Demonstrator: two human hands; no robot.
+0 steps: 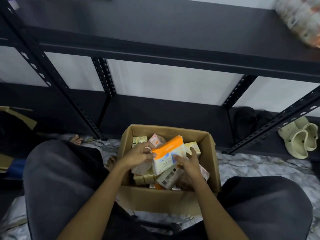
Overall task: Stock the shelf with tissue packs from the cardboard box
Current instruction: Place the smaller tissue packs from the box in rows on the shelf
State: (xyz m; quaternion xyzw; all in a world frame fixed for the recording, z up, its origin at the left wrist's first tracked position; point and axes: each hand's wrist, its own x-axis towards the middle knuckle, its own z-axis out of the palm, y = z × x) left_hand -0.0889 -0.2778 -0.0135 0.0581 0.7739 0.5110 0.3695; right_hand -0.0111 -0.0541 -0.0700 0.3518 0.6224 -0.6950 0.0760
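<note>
Orange-and-white tissue pack (pixel 167 154) held between both hands: white lettering on the orange band and dark lines on the white face, too blurred to read.
Grey-white pack (pixel 168 177) just below the right hand (pixel 187 164): dark barcode-like blocks, no legible characters.
Yellow and pink packs in the brown cardboard box (pixel 210 163) beyond the left hand (pixel 138 155): print illegible.
</note>
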